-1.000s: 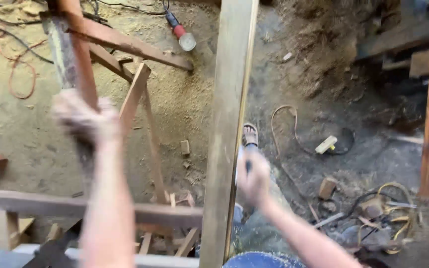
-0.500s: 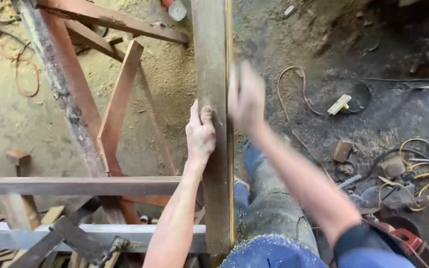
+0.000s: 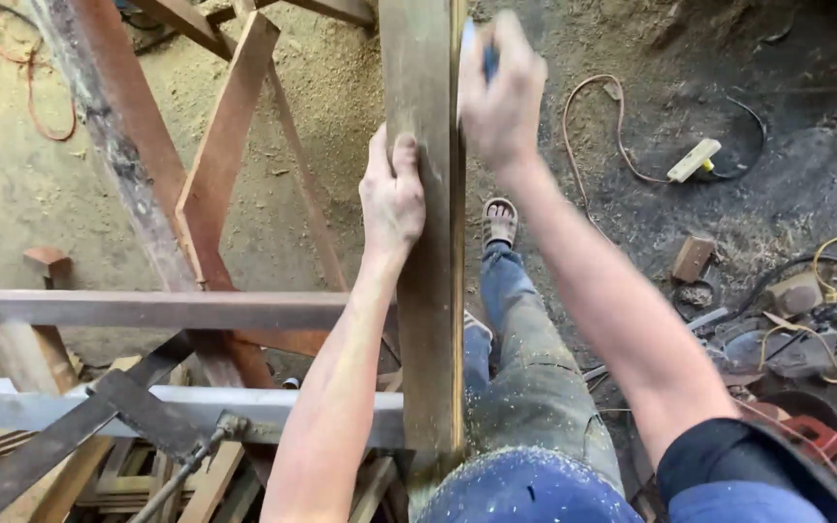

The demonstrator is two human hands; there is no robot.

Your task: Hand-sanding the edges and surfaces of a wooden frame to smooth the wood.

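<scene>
Long weathered wooden plank (image 3: 425,291) stands upright before the person's knees, resting on the steel frame (image 3: 147,308). Left hand (image 3: 391,194) lies flat, fingers extended, steadying its face. Beyond, right hand (image 3: 501,92) is closed around a small blue object (image 3: 487,60), blurred, at the plank's edge. Judged step: working that edge; continuing requires a firm brace.

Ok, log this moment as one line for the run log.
left hand: flat on plank, steadying | right hand: gripping small blue tool at plank's right edge | plank: resting across metal frame | floor: sawdust, cables
</scene>
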